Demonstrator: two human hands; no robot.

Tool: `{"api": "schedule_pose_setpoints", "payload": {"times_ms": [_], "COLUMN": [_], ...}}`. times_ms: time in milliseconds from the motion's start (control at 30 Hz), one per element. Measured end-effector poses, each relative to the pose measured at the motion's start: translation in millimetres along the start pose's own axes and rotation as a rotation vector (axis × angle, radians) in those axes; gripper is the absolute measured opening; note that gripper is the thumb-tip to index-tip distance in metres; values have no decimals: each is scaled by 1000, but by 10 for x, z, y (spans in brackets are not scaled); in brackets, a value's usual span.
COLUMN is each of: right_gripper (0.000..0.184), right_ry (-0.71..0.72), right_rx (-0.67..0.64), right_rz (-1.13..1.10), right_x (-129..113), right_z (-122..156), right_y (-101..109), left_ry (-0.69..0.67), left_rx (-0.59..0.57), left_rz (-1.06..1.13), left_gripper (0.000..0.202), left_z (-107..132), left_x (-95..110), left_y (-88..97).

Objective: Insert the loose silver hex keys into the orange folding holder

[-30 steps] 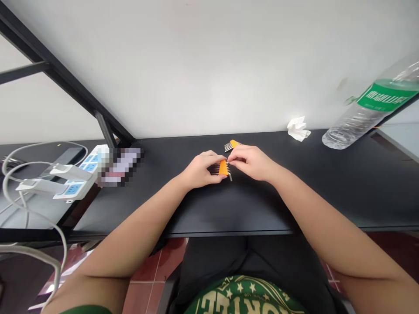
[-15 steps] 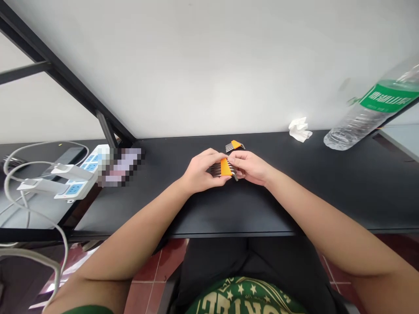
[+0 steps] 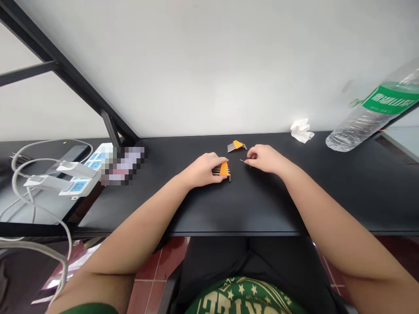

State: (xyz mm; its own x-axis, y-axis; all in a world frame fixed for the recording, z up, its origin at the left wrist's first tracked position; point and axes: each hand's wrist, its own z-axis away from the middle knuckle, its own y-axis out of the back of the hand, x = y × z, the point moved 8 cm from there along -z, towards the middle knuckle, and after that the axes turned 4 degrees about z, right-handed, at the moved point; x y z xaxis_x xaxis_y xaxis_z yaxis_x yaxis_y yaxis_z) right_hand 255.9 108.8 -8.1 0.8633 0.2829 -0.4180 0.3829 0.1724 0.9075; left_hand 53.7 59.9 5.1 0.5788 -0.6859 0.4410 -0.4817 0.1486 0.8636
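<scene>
My left hand point(image 3: 203, 169) is closed around an orange holder of hex keys point(image 3: 223, 169) that rests on the black table point(image 3: 262, 205). Its metal keys stick out toward my palm. My right hand point(image 3: 265, 158) sits a little to the right, fingers pinched on one thin hex key point(image 3: 242, 161) whose tip points left. A second orange holder of hex keys point(image 3: 237, 145) lies on the table just beyond both hands, untouched.
A crumpled white tissue point(image 3: 301, 131) and a clear water bottle with a green label point(image 3: 373, 114) stand at the back right. A white power strip with plugs and cables point(image 3: 70, 176) lies at the left on a neighbouring table. A white wall rises behind.
My right hand has pulled away to the right from the holder, bringing one thin key out with it. My left hand stays on the orange holder.
</scene>
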Motion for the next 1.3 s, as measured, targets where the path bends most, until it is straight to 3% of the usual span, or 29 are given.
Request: {"api": "schedule_pose_setpoints", "payload": {"times_ms": [100,233,433,600,833,1067,1200,1300], "right_gripper": [5,11,9,14,16,21,14,17], "right_ry": [-29,-71,280,424,474,540,588,525], "right_rx": [-124,-173,-1,90,144,190,234,207], "right_rz": [158,329,12,-53,-61,83,-125,-350], "right_x": [-74,-207,-507,-599,-601,-725,-814,-801], "right_z": [-2,58,153,175,181,279,318,256], "right_y": [-153,-233,-141,-107,-92,-76,-44,-99], "left_ry": [70,108,45,7,-23,-67,-137,-186], "left_rx": [-52,-72,-19,29,36,52,78,123], "left_rz": [2,-6,-63,-66,-70,-64,-33,-38], "left_gripper": [54,57,47,46,48,46,40,42], "left_z": [-9,-29,-38,-27,-17,-16,-18,-12], "left_x": [-62,-68,-35,-32,-31,-5,98,168], "left_y": [-36,-63,-67,-52,-62,-61,-30,-6]}}
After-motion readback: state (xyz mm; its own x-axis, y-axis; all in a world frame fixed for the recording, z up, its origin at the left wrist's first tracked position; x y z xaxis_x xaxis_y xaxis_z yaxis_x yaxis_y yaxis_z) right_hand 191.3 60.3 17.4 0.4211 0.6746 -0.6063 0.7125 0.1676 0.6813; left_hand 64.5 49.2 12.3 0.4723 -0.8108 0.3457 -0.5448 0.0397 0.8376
